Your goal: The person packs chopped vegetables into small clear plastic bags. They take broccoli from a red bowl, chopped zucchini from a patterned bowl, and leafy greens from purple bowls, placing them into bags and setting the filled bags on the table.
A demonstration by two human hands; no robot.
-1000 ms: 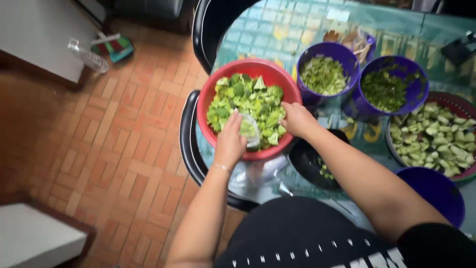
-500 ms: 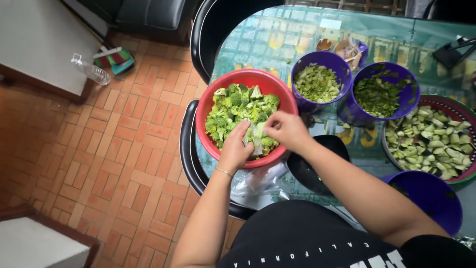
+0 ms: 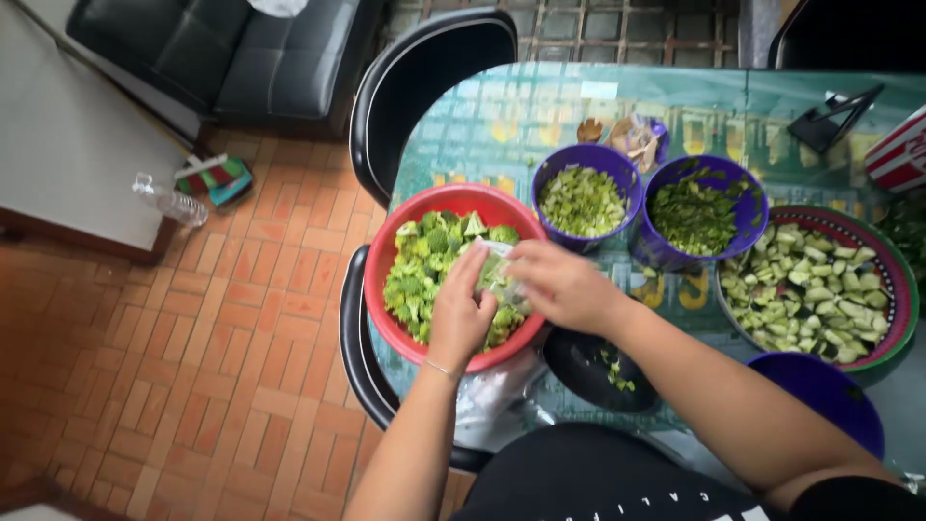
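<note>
Left hand [image 3: 461, 314]: grip closed on clear bag [image 3: 494, 273]
Right hand [image 3: 562, 286]: seemingly pinching bag too
Place: over red bowl [image 3: 386, 253], desk's left edge

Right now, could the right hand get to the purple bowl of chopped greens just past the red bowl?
Probably yes: the right hand is beside that purple bowl, nothing between, though it holds a clear bag.

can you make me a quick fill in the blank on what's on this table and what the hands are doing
1. Both hands hold a small clear bag over the ____ bowl of broccoli.
2. The two bowls of chopped greens behind it are ____.
3. The left hand wears a thin ____ at the wrist.
4. The big dish of pale chopped pieces lies to the person's ____.

Missing words: red; purple; bracelet; right
</note>
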